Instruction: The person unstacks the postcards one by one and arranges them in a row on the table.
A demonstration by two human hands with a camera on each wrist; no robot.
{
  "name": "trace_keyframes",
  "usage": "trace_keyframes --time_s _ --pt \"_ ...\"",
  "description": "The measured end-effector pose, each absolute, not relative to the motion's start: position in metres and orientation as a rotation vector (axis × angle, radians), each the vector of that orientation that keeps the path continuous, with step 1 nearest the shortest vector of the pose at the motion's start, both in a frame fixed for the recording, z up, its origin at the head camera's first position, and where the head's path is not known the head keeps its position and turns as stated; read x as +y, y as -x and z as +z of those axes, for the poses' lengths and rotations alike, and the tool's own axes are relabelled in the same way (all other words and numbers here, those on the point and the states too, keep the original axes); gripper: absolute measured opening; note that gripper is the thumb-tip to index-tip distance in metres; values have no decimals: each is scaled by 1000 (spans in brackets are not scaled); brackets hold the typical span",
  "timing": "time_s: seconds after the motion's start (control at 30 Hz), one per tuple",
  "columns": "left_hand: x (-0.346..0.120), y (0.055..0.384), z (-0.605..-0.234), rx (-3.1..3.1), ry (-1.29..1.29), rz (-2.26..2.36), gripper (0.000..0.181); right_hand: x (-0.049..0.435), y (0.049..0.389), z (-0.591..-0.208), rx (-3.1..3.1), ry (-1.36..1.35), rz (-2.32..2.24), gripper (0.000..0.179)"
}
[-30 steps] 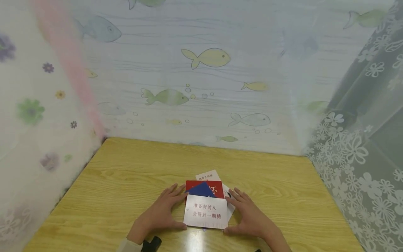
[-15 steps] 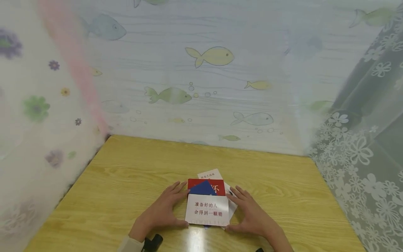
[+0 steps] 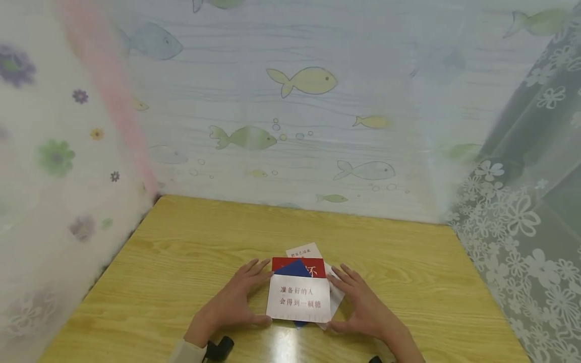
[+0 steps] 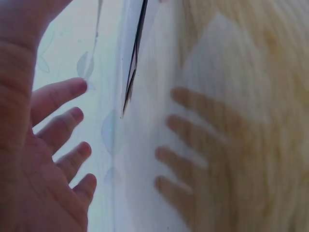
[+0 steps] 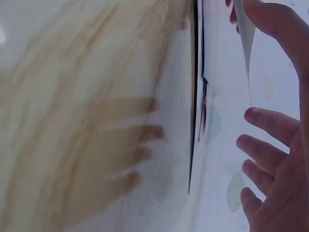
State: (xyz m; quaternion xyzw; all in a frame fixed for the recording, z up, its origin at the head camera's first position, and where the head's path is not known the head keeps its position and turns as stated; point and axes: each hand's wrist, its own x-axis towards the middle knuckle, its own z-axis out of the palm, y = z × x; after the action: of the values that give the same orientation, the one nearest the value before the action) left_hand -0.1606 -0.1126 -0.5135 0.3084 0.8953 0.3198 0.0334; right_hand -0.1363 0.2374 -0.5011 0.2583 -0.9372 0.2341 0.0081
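One white card (image 3: 299,298) over the pile (image 3: 295,268), gap in wrist views only

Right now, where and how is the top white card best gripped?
Probably by its left and right edges, from both sides at once: the top white card is thin and flat, and wrist views show a gap to the cards below.

At lower centre of the frame were three white cards (image 3: 298,298), one red card (image 3: 316,262) and one blue card (image 3: 294,269); around them, one left hand (image 3: 233,298), one right hand (image 3: 362,303), one tabletop (image 3: 199,232).
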Motion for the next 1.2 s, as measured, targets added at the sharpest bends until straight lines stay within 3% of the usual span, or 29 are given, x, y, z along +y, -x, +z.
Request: trace_keyframes --time_s 0.6,0.9,1.2 --pt "-123 177 -512 2801 -1042 1083 98 233 153 -499 -2841 -855 798 102" --pt "-130 203 -507 2885 -1209 976 97 230 180 -495 -2815 -893 774 104" --pt "-139 233 -504 2881 -1175 960 97 219 210 -491 -2850 -916 771 103"
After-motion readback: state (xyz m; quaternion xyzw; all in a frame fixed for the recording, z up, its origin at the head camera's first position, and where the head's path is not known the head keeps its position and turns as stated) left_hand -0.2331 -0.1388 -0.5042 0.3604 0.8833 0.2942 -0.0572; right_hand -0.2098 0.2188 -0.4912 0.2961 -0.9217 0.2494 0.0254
